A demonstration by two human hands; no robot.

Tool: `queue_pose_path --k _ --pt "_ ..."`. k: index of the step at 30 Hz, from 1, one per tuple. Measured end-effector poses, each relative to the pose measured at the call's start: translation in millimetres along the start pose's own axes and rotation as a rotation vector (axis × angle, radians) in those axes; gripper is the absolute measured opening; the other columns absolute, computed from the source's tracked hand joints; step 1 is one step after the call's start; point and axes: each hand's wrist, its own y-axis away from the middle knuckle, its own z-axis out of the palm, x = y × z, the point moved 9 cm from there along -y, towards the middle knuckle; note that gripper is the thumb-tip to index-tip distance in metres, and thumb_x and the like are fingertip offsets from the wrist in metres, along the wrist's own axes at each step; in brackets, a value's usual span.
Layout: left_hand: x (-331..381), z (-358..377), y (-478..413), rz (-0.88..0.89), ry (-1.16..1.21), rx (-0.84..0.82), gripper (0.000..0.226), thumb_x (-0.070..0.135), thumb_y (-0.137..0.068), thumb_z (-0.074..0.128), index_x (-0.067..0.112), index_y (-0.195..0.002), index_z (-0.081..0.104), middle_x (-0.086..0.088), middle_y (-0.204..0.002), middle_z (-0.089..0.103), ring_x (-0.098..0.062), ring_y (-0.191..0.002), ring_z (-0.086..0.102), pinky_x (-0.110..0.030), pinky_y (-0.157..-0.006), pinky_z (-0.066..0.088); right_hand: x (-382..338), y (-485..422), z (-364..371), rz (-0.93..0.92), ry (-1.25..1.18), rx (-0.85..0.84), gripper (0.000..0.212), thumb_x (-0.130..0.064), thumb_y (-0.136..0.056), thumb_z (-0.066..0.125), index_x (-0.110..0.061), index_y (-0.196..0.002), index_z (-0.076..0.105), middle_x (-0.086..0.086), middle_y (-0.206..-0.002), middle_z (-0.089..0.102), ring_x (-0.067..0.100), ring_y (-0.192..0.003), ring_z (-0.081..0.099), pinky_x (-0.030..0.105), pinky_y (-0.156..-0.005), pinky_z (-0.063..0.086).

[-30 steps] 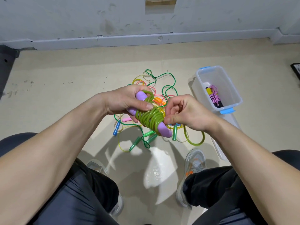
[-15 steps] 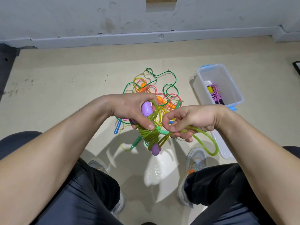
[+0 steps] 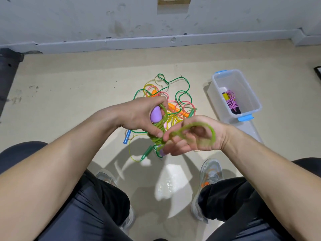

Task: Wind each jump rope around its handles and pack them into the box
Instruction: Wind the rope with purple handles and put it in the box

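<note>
The left hand (image 3: 139, 117) has its grip clenched round the lilac plastic handles (image 3: 155, 114) of a lime-green translucent plastic jump rope (image 3: 157, 135), whose wound coils sit just under the thumb. The right hand (image 3: 196, 136), just beside those coils, grasps a blurred loose loop of the same rope that arcs over its curled fingers. Beyond both grips a tangle of coloured ropes (image 3: 180, 100) lies on the floor, and right of the right grip stands the clear plastic box with blue latches (image 3: 241, 84), a wound pink rope (image 3: 231, 103) inside.
</note>
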Motion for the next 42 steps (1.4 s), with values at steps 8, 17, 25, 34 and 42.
queue_pose_path --k 8,17,25,34,42 --pt "-5.7 -10.6 1.1 -0.006 0.157 0.069 0.061 0.030 -0.061 0.095 0.033 -0.100 0.049 0.025 -0.076 0.061 -0.008 -0.069 0.054 -0.030 -0.064 0.048 -29.2 5.7 -3.7 -0.372 0.284 0.251 0.021 -0.026 -0.089 0.071 -0.007 -0.080 0.066 0.021 -0.071 0.064 0.018 -0.061 0.064 0.022 -0.058 0.047" --pt "1.1 -16.7 1.6 -0.055 0.199 0.220 0.060 0.025 -0.069 0.094 0.028 -0.108 0.047 0.007 -0.076 0.066 -0.015 -0.065 0.059 -0.031 -0.064 0.051 -68.5 34.6 -22.0 -0.722 0.619 0.878 0.025 -0.035 -0.097 0.051 -0.026 -0.079 0.066 -0.010 -0.074 0.060 0.007 -0.070 0.054 0.030 -0.071 0.045" --pt "19.6 10.6 -5.6 -0.055 -0.034 0.244 0.067 0.039 -0.066 0.089 0.027 -0.112 0.041 0.009 -0.086 0.060 -0.012 -0.078 0.056 -0.022 -0.065 0.042 -61.0 37.4 -23.0 -0.680 0.534 1.107 0.029 -0.038 -0.095 0.039 -0.021 -0.102 0.060 -0.004 -0.090 0.067 0.021 -0.085 0.061 0.044 -0.079 0.051" --pt "31.7 24.9 -5.4 -0.065 0.231 0.232 0.066 0.046 -0.075 0.080 0.027 -0.126 0.042 0.018 -0.105 0.062 0.001 -0.086 0.063 -0.028 -0.082 0.055 -71.0 36.9 -31.7 -0.709 0.173 0.998 0.063 -0.076 -0.089 0.021 -0.033 -0.085 0.067 -0.008 -0.086 0.072 0.016 -0.093 0.072 0.050 -0.099 0.052" --pt "21.7 23.9 2.2 -0.201 0.617 0.309 0.023 0.034 -0.106 0.040 0.021 -0.112 0.057 0.010 -0.077 0.058 -0.007 -0.055 0.059 -0.050 -0.071 0.060 -80.7 50.0 -30.1 -0.773 -0.062 1.008 0.048 -0.029 -0.105 0.047 -0.021 -0.059 0.057 -0.009 -0.052 0.057 0.003 -0.048 0.052 0.018 -0.053 0.040"
